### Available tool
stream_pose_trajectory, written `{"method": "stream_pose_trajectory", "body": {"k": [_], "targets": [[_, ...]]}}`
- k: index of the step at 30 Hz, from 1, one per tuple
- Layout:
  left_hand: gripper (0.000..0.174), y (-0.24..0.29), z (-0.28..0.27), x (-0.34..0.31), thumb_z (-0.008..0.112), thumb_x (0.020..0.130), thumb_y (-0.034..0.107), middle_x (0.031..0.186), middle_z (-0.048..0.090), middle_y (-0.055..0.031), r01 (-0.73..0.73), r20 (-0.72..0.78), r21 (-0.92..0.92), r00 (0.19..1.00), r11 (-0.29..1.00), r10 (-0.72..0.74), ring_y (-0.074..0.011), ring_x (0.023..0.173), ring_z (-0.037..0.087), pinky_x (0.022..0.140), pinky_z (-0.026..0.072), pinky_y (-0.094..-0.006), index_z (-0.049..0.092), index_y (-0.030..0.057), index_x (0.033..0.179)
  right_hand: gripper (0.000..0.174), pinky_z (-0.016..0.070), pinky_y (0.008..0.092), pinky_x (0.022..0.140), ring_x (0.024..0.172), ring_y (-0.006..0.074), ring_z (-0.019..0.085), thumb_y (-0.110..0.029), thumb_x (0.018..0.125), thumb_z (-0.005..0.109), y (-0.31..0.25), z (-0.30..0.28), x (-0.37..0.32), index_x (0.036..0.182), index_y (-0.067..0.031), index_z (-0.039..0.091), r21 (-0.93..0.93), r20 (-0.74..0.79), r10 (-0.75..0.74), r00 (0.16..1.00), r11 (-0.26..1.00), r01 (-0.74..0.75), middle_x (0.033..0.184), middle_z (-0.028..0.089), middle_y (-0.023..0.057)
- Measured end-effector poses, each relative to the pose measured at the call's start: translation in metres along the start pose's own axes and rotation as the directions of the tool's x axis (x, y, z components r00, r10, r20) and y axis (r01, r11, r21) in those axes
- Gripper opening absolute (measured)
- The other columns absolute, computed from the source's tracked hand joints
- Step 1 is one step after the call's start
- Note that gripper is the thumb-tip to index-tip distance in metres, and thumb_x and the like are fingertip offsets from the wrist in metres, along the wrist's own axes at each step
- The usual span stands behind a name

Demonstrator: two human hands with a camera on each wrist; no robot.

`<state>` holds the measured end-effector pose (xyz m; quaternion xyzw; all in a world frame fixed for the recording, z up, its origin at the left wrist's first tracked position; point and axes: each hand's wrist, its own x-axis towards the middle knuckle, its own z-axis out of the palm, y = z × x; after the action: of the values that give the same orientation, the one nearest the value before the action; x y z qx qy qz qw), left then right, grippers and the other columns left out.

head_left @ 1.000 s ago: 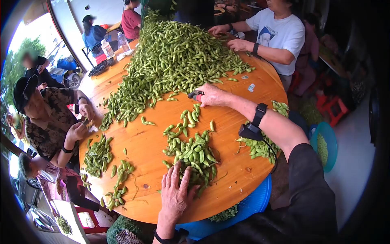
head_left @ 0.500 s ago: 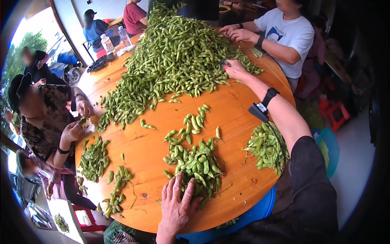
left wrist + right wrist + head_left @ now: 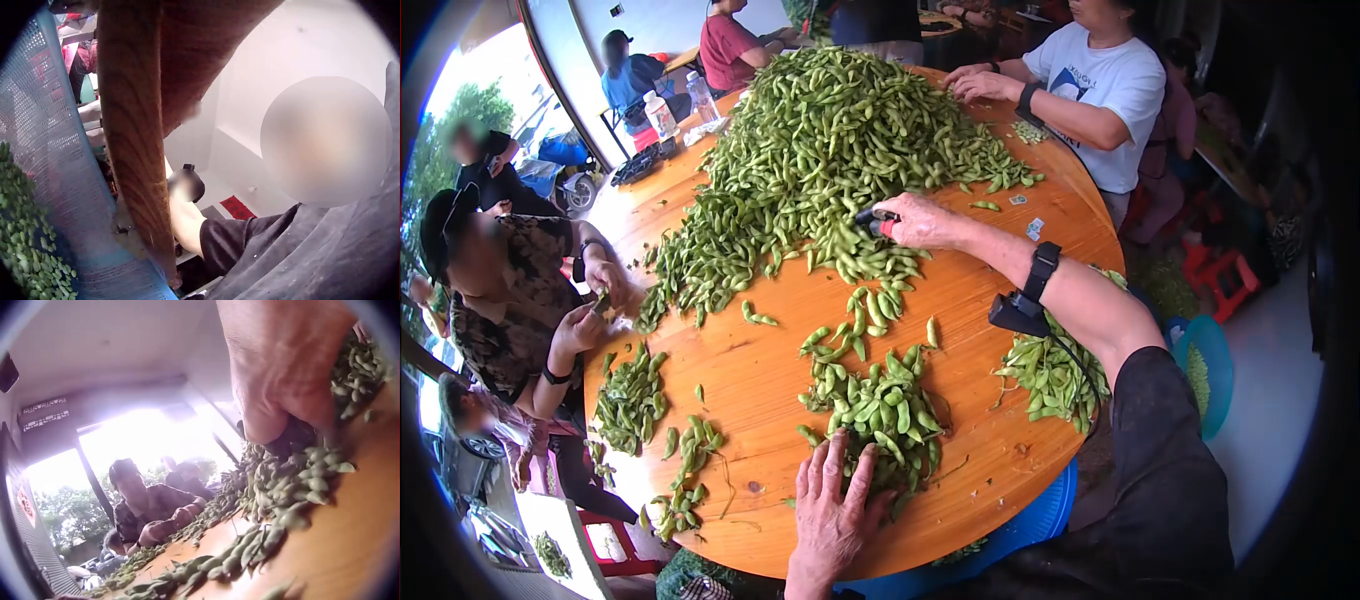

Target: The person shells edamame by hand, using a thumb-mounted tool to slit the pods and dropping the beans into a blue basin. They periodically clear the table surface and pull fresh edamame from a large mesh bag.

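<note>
My left hand (image 3: 832, 515) rests with its fingers spread on the near side of a small pile of green soybean pods (image 3: 885, 400). At the front edge of the large heap of pods (image 3: 830, 140), my right hand (image 3: 925, 221) grips a small black-and-red tool (image 3: 878, 219); its working end is hidden among the pods. In the right wrist view the fingers of the right hand (image 3: 284, 375) curl down right at the pods (image 3: 281, 481). Loose pods (image 3: 870, 308) lie between the heap and the small pile. The left wrist view shows the wooden table edge (image 3: 134, 144), not the hand.
More pods (image 3: 1055, 375) lie at the table's right edge, and smaller piles (image 3: 630, 400) at the left. A blue basket (image 3: 1040, 515) sits below the near edge, a teal basin (image 3: 1205, 375) at right. People work at the left (image 3: 510, 300) and far right (image 3: 1090, 100).
My right hand reached right and away to the heap's right side, then came back left and nearer. A cluster of pods now lies spread at the heap's front edge. The left hand stays put.
</note>
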<state>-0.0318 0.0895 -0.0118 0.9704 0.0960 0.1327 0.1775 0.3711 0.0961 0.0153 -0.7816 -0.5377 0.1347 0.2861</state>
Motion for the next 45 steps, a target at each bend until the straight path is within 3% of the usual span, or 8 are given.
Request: {"method": "stream_pose_trajectory", "body": {"k": [7, 11, 15, 24, 35, 38, 42, 45], "targets": [[0.067, -0.002, 0.001, -0.001, 0.075, 0.076, 0.028, 0.143, 0.039, -0.0236, -0.005, -0.001, -0.015, 1.0, 1.0, 0.005, -0.0403, 0.127, 0.042, 0.104, 0.0333, -0.0527, 0.049, 0.0096, 0.136, 0.024, 0.0475, 0.0414, 0.066, 0.069, 0.0287, 0.063, -0.015, 0.085, 0.06, 0.012, -0.028, 0.001, 0.106, -0.0068, 0.067, -0.04, -0.188, 0.141, 0.972, 0.988, -0.151, 0.076, 0.065, 0.0192], [0.063, -0.002, 0.002, -0.001, 0.072, 0.08, 0.034, 0.14, 0.043, -0.0226, -0.015, -0.03, 0.028, 0.999, 1.0, 0.015, -0.0392, 0.121, 0.048, 0.099, 0.0378, -0.0513, 0.05, 0.0146, 0.135, 0.018, 0.0433, 0.0345, 0.051, 0.052, 0.0163, 0.053, -0.015, 0.089, 0.057, 0.04, -0.032, 0.003, 0.102, -0.0075, 0.066, -0.053, -0.219, 0.146, 0.965, 0.986, -0.161, 0.062, 0.057, 0.0072], [0.065, -0.002, 0.0, 0.0, 0.073, 0.079, 0.034, 0.14, 0.043, -0.0229, -0.026, -0.061, 0.011, 0.998, 1.0, 0.027, -0.0393, 0.121, 0.048, 0.1, 0.0377, -0.0515, 0.05, 0.0146, 0.136, 0.019, 0.0481, 0.0406, 0.061, 0.064, 0.0286, 0.062, -0.015, 0.084, 0.057, 0.031, -0.034, -0.005, 0.097, -0.0021, 0.064, 0.064, -0.187, 0.347, 0.919, 0.938, -0.341, 0.069, 0.062, 0.0173], [0.065, -0.003, 0.0, 0.0, 0.074, 0.078, 0.033, 0.14, 0.043, -0.0232, -0.032, -0.062, -0.003, 0.998, 0.999, 0.031, -0.0396, 0.121, 0.047, 0.1, 0.0373, -0.0517, 0.05, 0.0142, 0.136, 0.023, 0.0476, 0.0473, 0.073, 0.079, 0.0387, 0.062, -0.021, 0.086, 0.058, 0.036, -0.032, -0.004, 0.098, -0.0022, 0.063, -0.071, -0.172, 0.277, 0.945, 0.954, -0.293, 0.083, 0.065, 0.0219], [0.064, -0.003, 0.001, 0.0, 0.074, 0.077, 0.033, 0.141, 0.043, -0.0231, -0.03, -0.062, 0.015, 0.998, 0.999, 0.031, -0.0397, 0.123, 0.046, 0.1, 0.0367, -0.0524, 0.052, 0.0134, 0.134, 0.02, 0.0486, 0.0393, 0.056, 0.057, 0.0242, 0.063, -0.009, 0.081, 0.057, 0.024, -0.083, 0.015, 0.096, 0.0026, 0.063, 0.167, -0.533, -0.061, 0.844, 0.97, 0.175, 0.063, 0.063, 0.0177], [0.063, -0.002, 0.001, 0.0, 0.074, 0.077, 0.033, 0.14, 0.043, -0.0231, -0.031, -0.068, 0.005, 0.997, 0.999, 0.032, -0.0396, 0.123, 0.046, 0.1, 0.0366, -0.0525, 0.052, 0.013, 0.133, 0.032, 0.0556, 0.0265, 0.063, 0.076, 0.0129, 0.062, -0.009, 0.088, 0.047, 0.022, -0.111, 0.019, 0.115, 0.0059, 0.055, 0.256, -0.434, 0.001, 0.901, 0.959, 0.123, 0.085, 0.06, 0.0084], [0.063, -0.002, 0.002, -0.001, 0.074, 0.077, 0.032, 0.14, 0.043, -0.0233, -0.039, -0.079, 0.015, 0.996, 0.999, 0.04, -0.0398, 0.122, 0.047, 0.1, 0.0367, -0.0526, 0.052, 0.0124, 0.132, 0.024, 0.044, 0.0263, 0.053, 0.061, 0.01, 0.055, -0.006, 0.082, 0.051, -0.013, -0.139, 0.016, 0.105, 0.0021, 0.055, 0.294, -0.412, 0.118, 0.904, 0.956, 0.009, 0.074, 0.056, 0.0026], [0.063, -0.001, 0.001, 0.0, 0.075, 0.077, 0.031, 0.14, 0.043, -0.0235, -0.041, -0.079, 0.008, 0.996, 0.999, 0.041, -0.04, 0.122, 0.047, 0.1, 0.0367, -0.0528, 0.052, 0.012, 0.133, 0.029, 0.0457, 0.0389, 0.062, 0.068, 0.0255, 0.061, -0.01, 0.078, 0.052, -0.004, -0.149, 0.034, 0.102, 0.0045, 0.06, 0.062, -0.479, 0.019, 0.878, 0.998, 0.013, 0.075, 0.062, 0.0159]]}}
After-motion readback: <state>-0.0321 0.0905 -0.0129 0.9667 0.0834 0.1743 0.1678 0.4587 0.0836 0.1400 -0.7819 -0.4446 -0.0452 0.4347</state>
